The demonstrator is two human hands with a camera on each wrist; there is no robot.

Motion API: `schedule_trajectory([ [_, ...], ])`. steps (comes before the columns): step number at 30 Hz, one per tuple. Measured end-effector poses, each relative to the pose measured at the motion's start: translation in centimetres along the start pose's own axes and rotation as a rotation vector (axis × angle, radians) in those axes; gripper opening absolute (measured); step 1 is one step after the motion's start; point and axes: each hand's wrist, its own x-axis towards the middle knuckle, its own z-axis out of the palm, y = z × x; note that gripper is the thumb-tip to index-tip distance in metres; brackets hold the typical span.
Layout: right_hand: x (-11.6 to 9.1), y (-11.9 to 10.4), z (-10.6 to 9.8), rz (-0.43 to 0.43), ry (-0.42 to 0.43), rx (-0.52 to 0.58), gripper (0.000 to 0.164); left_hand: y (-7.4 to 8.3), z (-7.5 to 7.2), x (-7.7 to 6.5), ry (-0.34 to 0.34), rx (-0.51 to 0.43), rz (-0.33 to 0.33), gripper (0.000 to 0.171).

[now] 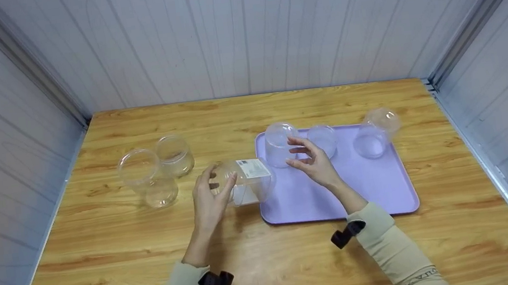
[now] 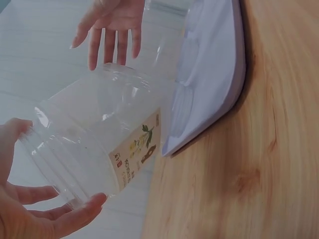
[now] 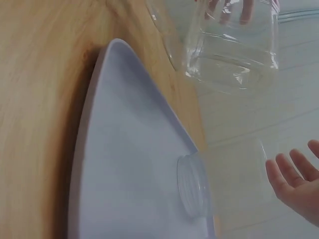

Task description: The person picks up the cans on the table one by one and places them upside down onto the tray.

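Observation:
My left hand [image 1: 210, 197] grips a large clear plastic jar [image 1: 260, 187] by one end, fingers and thumb spread round it. Held on its side, the jar points toward the tray's left edge. A printed label [image 2: 137, 149] with a plant picture shows on its wall in the left wrist view. To the right, my right hand [image 1: 316, 166] is over the purple tray [image 1: 338, 200], fingers apart and holding nothing. Its fingertips overlap a clear jar [image 1: 276, 147] standing at the tray's back left in the head view.
Along the tray's back are another clear container [image 1: 322, 141] and one at the right [image 1: 370, 142], with a rounded clear piece [image 1: 383, 121] by the tray's edge. Several clear containers [image 1: 175, 154] are grouped on the wooden table [image 1: 117, 256] at left. Panel walls [image 1: 240, 32] enclose the table.

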Motion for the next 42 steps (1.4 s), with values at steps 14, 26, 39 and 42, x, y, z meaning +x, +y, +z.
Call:
schedule_trajectory([
  [14,-1.7,2.4,-1.3,0.005,-0.111,0.113,0.058,0.4,2.2,-0.9,-0.079,-0.255,-0.02,0.052],
  [26,-3.3,3.3,-1.9,0.02,-0.202,0.238,0.077,1.8,3.0,-1.7,-0.131,-0.334,-0.01,0.044],
  [39,-4.1,3.2,-1.9,0.023,-0.23,0.292,0.095,4.2,3.5,-3.1,-0.187,-0.394,0.013,0.039],
  [42,-4.1,3.0,-1.9,0.023,-0.239,0.308,0.095,4.0,3.9,-3.1,-0.21,-0.433,0.023,0.037],
])
